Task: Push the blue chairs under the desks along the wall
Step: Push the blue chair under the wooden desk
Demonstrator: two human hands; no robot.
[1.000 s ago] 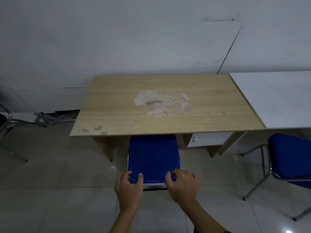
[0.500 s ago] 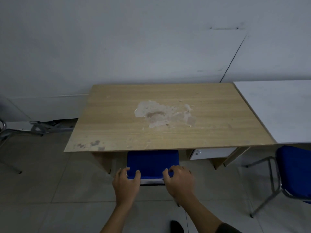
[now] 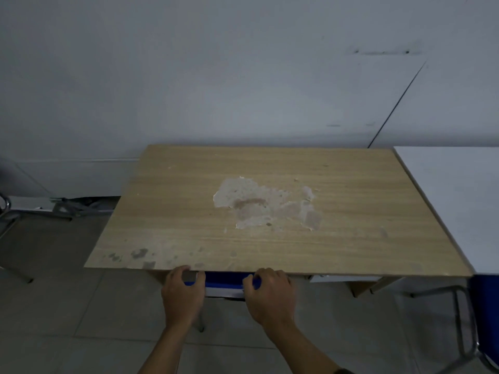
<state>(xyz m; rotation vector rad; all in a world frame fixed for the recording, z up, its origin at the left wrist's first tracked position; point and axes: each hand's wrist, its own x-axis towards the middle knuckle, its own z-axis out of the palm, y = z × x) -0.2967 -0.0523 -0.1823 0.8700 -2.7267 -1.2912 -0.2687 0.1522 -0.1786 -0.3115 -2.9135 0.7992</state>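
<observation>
A blue chair [image 3: 225, 282] sits almost wholly beneath the wooden desk [image 3: 189, 211]; only the top strip of its backrest shows at the desk's front edge. My left hand [image 3: 182, 295] grips the backrest's left end and my right hand [image 3: 270, 295] grips its right end, fingers curled over the top. A second blue chair [image 3: 486, 314] with a chrome frame stands at the far right, in front of the white desk [image 3: 453, 201].
The wooden desk top has a worn, peeled patch [image 3: 259, 206] in its middle. Both desks stand against a pale wall. Metal chair legs [image 3: 5, 211] and frame parts lie on the tiled floor at the left.
The blue chair has slid forward under the wooden desk with both hands on its backrest; its seat, visible before, is now hidden. The view has moved closer to the desk.
</observation>
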